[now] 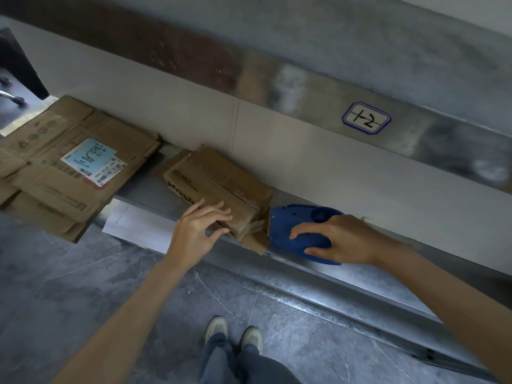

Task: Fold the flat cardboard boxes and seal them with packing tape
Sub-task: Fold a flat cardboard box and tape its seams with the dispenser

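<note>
Setting: grey metal shelf [144, 187] running along a pale wall panel [304, 151], stone floor below; a hand-marked sticker [366, 117] sits on the steel strip above.
Task's thing: the folded cardboard box [221, 178] lies on the shelf against the wall, its right end facing the tape dispenser [291, 220].
Left hand [194, 231]: fingers spread and fairly straight over the box's near top corner, thumb along the near face – steadying, not gripping.
Right hand [340, 239]: fingers and thumb curled round the blue dispenser, its mouth just beside the box end.
Tape [256, 225]: a clear strand bridges dispenser and box (where it sticks is hard to make out).
Flat boxes [69, 151]: a stack at the left, overhanging the shelf's front edge, well apart from the work.
Risk: the end flaps look loose, one poking out low – pulling tape across them could seal a crooked seam; a light left hand could let the box slide leftward.
Room: wall close behind and shelf lip near in front, so free travel is mostly sideways along the shelf.
</note>
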### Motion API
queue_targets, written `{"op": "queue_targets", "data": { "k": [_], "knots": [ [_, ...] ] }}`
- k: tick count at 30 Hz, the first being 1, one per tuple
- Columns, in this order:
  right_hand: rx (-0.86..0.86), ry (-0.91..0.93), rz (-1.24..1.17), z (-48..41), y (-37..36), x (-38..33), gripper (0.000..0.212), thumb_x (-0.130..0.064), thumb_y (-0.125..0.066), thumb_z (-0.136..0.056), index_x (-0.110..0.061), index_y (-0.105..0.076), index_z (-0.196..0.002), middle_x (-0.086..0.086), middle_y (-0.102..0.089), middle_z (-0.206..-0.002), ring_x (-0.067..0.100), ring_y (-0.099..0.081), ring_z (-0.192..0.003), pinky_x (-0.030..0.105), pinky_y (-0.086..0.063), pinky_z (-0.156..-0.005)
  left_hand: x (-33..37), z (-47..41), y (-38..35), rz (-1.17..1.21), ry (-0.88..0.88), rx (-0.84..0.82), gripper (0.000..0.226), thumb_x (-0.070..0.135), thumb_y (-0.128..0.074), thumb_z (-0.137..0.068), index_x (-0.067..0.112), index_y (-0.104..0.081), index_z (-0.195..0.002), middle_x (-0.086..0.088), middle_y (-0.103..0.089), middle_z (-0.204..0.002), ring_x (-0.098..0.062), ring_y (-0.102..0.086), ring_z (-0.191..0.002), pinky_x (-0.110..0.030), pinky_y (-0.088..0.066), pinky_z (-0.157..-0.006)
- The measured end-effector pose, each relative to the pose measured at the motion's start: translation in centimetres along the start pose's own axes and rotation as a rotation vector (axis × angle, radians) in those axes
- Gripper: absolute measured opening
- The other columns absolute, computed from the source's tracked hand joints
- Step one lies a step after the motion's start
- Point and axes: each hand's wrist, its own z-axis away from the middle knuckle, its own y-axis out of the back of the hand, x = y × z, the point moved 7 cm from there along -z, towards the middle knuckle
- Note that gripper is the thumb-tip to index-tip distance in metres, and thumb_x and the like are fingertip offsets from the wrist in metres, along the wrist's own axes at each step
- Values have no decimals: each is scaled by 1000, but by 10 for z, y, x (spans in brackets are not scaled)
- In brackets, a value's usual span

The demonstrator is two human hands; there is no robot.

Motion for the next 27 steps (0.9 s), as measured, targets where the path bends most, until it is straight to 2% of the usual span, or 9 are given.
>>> {"op": "queue_targets", "data": {
  "k": [4,8,14,15,16,18,22,25,27],
  "knots": [
    [-7,-15,-2,-3,-1,0,38,-48,-54,-96,-55,-43,-132,-4,-58,-63,-1,-50,-61,10,-28,-57,7,0,-1,31,11,36,39,31,-91,-64,13,-76,-96,6,-73,-111,-8,-62,-119,-33,-39,-112],
    [-19,-42,-22,-2,1,-2,38,-45,-57,-96,-51,-48,-133,-10,-41,-50,4,-48,-53,11,-30,-55,8,-1,-5,25,6,49,32,24,-89,-66,11,-75,-92,3,-74,-106,-11,-64,-115,-37,-46,-107],
    [-26,-53,-21,0,4,-6,38,-42,-58,-96,-48,-49,-133,-14,-48,-53,-6,-50,-62,12,-26,-52,1,2,-6,27,-6,37,28,3,-86,-71,11,-74,-96,3,-72,-113,-12,-62,-121,-41,-45,-109],
    [-32,-53,-18,0,5,-8,38,-42,-57,-97,-48,-49,-134,-20,-52,-58,-9,-50,-64,12,-26,-52,1,3,-6,29,-1,31,31,1,-85,-71,11,-74,-97,3,-71,-114,-12,-61,-122,-41,-44,-111],
    [-38,-54,-15,0,6,-9,39,-42,-57,-97,-48,-48,-134,-24,-53,-61,-11,-50,-67,12,-26,-53,1,3,-7,26,0,29,33,3,-87,-69,11,-73,-98,2,-71,-114,-13,-61,-122,-41,-43,-111],
    [-39,-64,-16,0,7,-11,39,-42,-57,-97,-47,-48,-134,-10,-45,-52,-12,-49,-67,12,-26,-53,3,3,-8,22,1,33,38,12,-92,-65,11,-73,-98,2,-72,-111,-14,-62,-120,-40,-43,-111],
    [-47,-79,11,0,8,-10,39,-43,-56,-97,-48,-47,-135,-11,-36,-51,0,-48,-54,12,-27,-53,5,1,-5,53,27,81,34,18,-91,-65,12,-73,-93,2,-73,-106,-15,-65,-115,-45,-47,-106],
    [-39,-72,39,1,8,-9,39,-45,-55,-97,-50,-46,-135,-11,-45,-57,3,-42,-50,18,-37,-59,5,2,-5,12,27,60,33,20,-89,-70,13,-71,-97,1,-71,-109,-15,-62,-118,-48,-47,-105],
    [-21,-48,56,1,9,-10,40,-47,-54,-97,-49,-45,-135,-8,-56,-66,5,-42,-50,25,-44,-63,10,2,-8,-61,23,6,45,39,-85,-73,14,-68,-107,0,-65,-113,-17,-58,-119,-41,-45,-105]
  ]
}}
